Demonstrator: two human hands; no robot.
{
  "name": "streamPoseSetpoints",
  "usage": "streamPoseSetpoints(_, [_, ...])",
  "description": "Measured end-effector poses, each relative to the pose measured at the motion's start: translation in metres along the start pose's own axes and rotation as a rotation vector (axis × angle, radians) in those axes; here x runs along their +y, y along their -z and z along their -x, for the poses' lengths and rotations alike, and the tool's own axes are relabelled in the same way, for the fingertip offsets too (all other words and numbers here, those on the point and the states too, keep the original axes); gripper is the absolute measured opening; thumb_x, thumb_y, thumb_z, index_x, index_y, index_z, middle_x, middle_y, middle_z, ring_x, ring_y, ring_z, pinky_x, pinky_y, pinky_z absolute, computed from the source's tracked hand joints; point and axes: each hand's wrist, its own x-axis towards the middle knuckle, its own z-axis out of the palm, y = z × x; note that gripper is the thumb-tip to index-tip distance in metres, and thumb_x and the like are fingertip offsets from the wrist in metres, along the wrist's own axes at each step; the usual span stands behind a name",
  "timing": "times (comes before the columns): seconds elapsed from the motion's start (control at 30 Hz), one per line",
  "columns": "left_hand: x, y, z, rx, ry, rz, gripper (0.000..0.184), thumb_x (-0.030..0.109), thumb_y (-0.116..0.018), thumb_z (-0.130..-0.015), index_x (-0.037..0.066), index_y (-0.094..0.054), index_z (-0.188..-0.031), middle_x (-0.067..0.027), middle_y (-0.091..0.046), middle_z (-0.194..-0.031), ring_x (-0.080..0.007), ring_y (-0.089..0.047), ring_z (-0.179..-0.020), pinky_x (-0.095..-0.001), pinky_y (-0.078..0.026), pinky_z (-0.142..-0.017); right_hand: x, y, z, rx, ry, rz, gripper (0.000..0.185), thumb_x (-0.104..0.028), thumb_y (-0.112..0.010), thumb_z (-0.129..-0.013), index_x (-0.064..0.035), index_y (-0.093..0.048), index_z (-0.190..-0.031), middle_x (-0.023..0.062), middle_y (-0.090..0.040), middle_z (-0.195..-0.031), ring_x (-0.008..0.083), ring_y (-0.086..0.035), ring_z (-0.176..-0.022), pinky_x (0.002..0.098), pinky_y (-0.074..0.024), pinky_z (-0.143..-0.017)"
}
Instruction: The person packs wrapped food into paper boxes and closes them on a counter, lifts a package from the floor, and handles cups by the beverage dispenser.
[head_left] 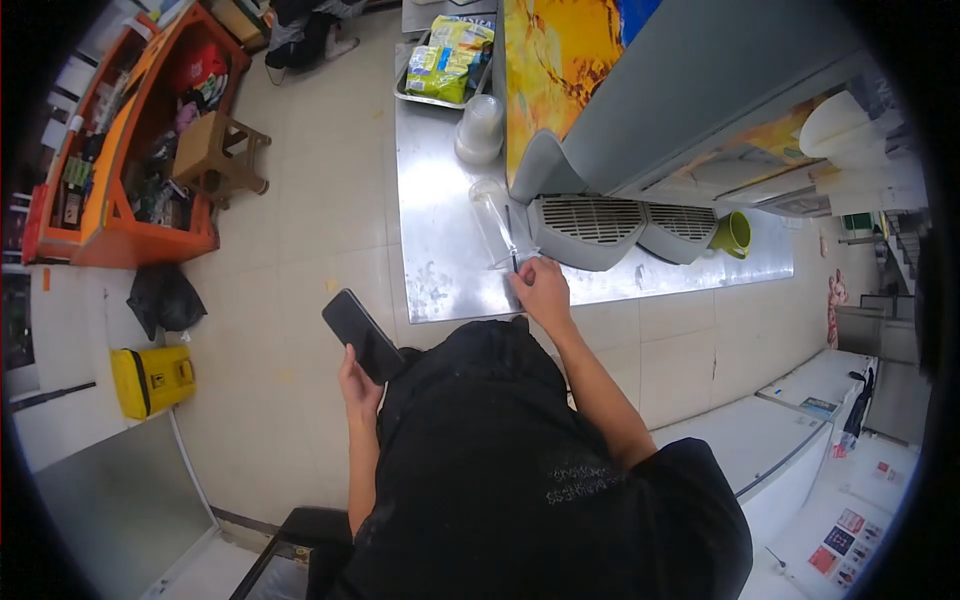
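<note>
A dark phone (362, 334) is held in my left hand (361, 386), low beside my body and to the left of the metal table. My right hand (542, 292) is at the front edge of the metal table (440, 270), its fingers pinched round a thin dark stick (514, 262). A clear plastic cup (492, 218) lies on its side just beyond those fingers, by the stick's upper part. Stacked clear lids or cups (480, 130) stand farther back, near a tray (432, 101) with yellow-green packets (440, 74).
A large grey machine (680, 110) with grated drip trays (590, 220) stands on the table's right, beside a green cup (735, 234). On the left are an orange shelf (110, 235), a brown stool (212, 152) and a yellow case (153, 379). A person's legs (305, 35) show at top.
</note>
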Motion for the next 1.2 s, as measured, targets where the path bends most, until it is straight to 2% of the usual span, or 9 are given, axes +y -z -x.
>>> streamPoseSetpoints(0.07, [0.002, 0.001, -0.001, 0.039, -0.037, -0.045, 0.043, 0.035, -0.051, -0.101, 0.003, -0.054, -0.13, -0.0136, -0.063, -0.126, -0.0309, -0.06, -0.117, -0.0475, -0.046, -0.103, -0.013, 0.01, -0.007, 0.067, -0.07, -0.248, 0.026, -0.022, -0.076, -0.079, -0.0034, -0.061, -0.089, 0.0109, -0.062, -0.084, 0.0279, -0.059, -0.083, 0.0393, -0.048, -0.077])
streamPoseSetpoints(0.1, [0.002, 0.001, -0.001, 0.058, -0.056, -0.063, 0.044, 0.037, -0.05, -0.101, 0.003, -0.055, -0.13, -0.0142, -0.064, -0.125, -0.0318, -0.06, -0.116, -0.0475, -0.045, -0.103, -0.019, 0.02, -0.006, -0.019, -0.243, -0.41, 0.034, -0.018, -0.076, -0.078, -0.0012, -0.058, -0.101, 0.0128, -0.063, -0.092, 0.027, -0.059, -0.082, 0.0378, -0.0479, -0.077])
streamPoseSetpoints(0.3, [0.001, 0.007, 0.005, 0.042, -0.022, 0.026, 0.043, 0.035, -0.051, -0.101, 0.004, -0.054, -0.13, -0.0134, -0.062, -0.128, -0.0309, -0.059, -0.118, -0.0482, -0.044, -0.104, -0.002, 0.018, 0.006, 0.145, -0.108, -0.217, 0.067, -0.014, -0.075, -0.078, -0.0076, -0.04, -0.135, 0.0199, -0.062, -0.111, 0.0342, -0.062, -0.099, 0.0417, -0.049, -0.084])
streamPoseSetpoints(0.4, [-0.002, 0.006, 0.009, 0.061, -0.01, 0.044, 0.042, 0.034, -0.051, -0.101, 0.004, -0.054, -0.131, -0.0132, -0.062, -0.128, -0.0305, -0.059, -0.118, -0.0487, -0.045, -0.104, 0.008, 0.006, -0.001, 0.068, -0.192, -0.209, 0.073, -0.012, -0.074, -0.078, -0.0096, -0.035, -0.14, 0.0211, -0.062, -0.112, 0.0362, -0.061, -0.106, 0.0429, -0.0487, -0.088])
streamPoseSetpoints(0.63, [-0.012, 0.016, 0.014, 0.093, -0.013, 0.047, 0.039, 0.031, -0.053, -0.101, 0.005, -0.055, -0.129, -0.0122, -0.063, -0.127, -0.0302, -0.061, -0.116, -0.0489, -0.048, -0.101, 0.002, -0.01, -0.013, 0.181, -0.088, -0.244, 0.045, -0.014, -0.068, -0.084, -0.006, -0.053, -0.125, 0.0181, -0.065, -0.104, 0.032, -0.064, -0.096, 0.0405, -0.0497, -0.084])
streamPoseSetpoints(0.77, [-0.01, 0.017, 0.016, 0.059, -0.036, 0.086, 0.037, 0.03, -0.053, -0.101, 0.005, -0.056, -0.128, -0.0114, -0.064, -0.125, -0.0296, -0.062, -0.114, -0.0489, -0.048, -0.101, 0.0, -0.01, -0.029, 0.2, 0.017, -0.223, 0.025, -0.013, -0.06, -0.09, -0.0022, -0.065, -0.112, 0.0142, -0.068, -0.086, 0.0252, -0.066, -0.08, 0.0372, -0.0511, -0.075])
streamPoseSetpoints(0.97, [-0.002, 0.019, 0.021, 0.068, -0.08, 0.072, 0.037, 0.031, -0.053, -0.101, 0.005, -0.056, -0.127, -0.0108, -0.065, -0.123, -0.0285, -0.062, -0.113, -0.0479, -0.048, -0.101, -0.009, -0.004, -0.05, 0.071, -0.006, -0.3, 0.039, -0.009, -0.057, -0.092, -0.0021, -0.06, -0.131, 0.0057, -0.065, -0.071, 0.0113, -0.06, -0.063, 0.0274, -0.0488, -0.06])
streamPoseSetpoints(1.07, [0.004, 0.025, 0.024, 0.075, -0.104, 0.051, 0.038, 0.031, -0.054, -0.101, 0.004, -0.056, -0.128, -0.0108, -0.065, -0.123, -0.0285, -0.062, -0.114, -0.0471, -0.048, -0.102, -0.04, 0.013, -0.065, -0.147, -0.199, -0.617, 0.036, -0.011, -0.06, -0.09, -0.0034, -0.065, -0.126, 0.0074, -0.065, -0.07, 0.0109, -0.06, -0.064, 0.0265, -0.0484, -0.06])
streamPoseSetpoints(1.2, [0.004, 0.036, 0.021, 0.07, -0.121, 0.078, 0.04, 0.031, -0.055, -0.1, 0.004, -0.055, -0.129, -0.0112, -0.064, -0.126, -0.0286, -0.061, -0.115, -0.0461, -0.047, -0.103, -0.076, 0.028, -0.083, -0.212, -0.349, -0.9, 0.041, -0.014, -0.06, -0.094, -0.0021, -0.058, -0.132, 0.0065, -0.065, -0.075, 0.0113, -0.06, -0.06, 0.024, -0.0477, -0.054])
